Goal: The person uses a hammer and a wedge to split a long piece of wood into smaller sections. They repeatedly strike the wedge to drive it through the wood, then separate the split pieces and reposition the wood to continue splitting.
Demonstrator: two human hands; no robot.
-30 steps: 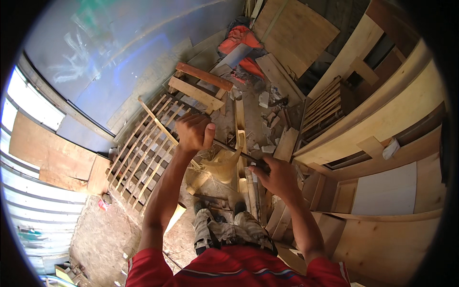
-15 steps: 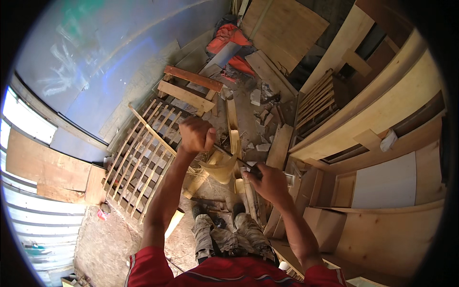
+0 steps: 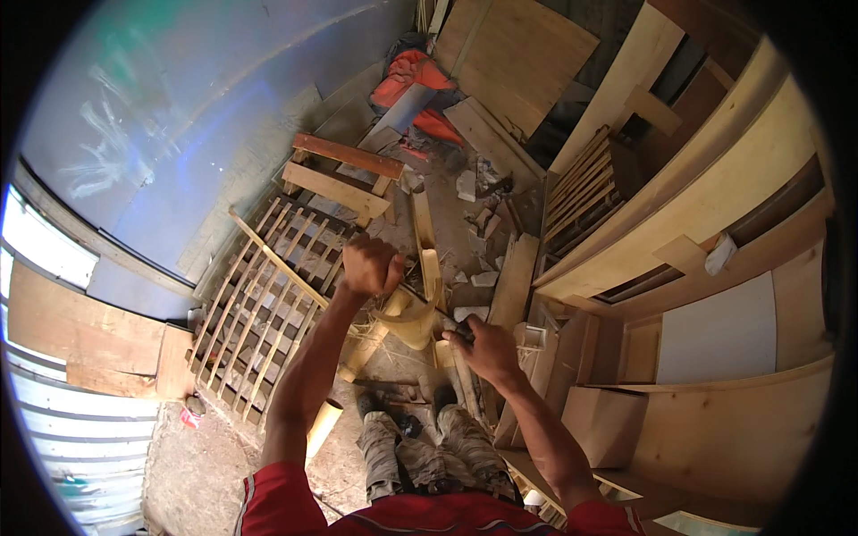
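Note:
My left hand (image 3: 371, 267) is closed in a fist, thumb toward the right, at the upper end of a thin, pale bamboo strip (image 3: 407, 327). The strip bows downward in a wide curl between my hands. Lower and to the right, my right hand (image 3: 487, 347) is wrapped around the dark handle of a knife (image 3: 457, 329). Its narrow blade points up-left along the strip toward my left fist. Part of the blade and the strip's end inside the fist are hidden. Beneath the curl lies a thick piece of split bamboo (image 3: 365, 351).
A slatted wooden frame (image 3: 259, 295) leans at the left. Further ahead stand a reddish-topped bench (image 3: 349, 156) and broken rubble (image 3: 483, 210). Wooden cabinet panels (image 3: 715, 348) fill the right side. A cut bamboo tube (image 3: 323, 424) stands beside my left leg.
Both hands have shifted slightly down, the right one also a little left. The curled strip hangs slightly to the left of where it was. The whole view has shifted a little.

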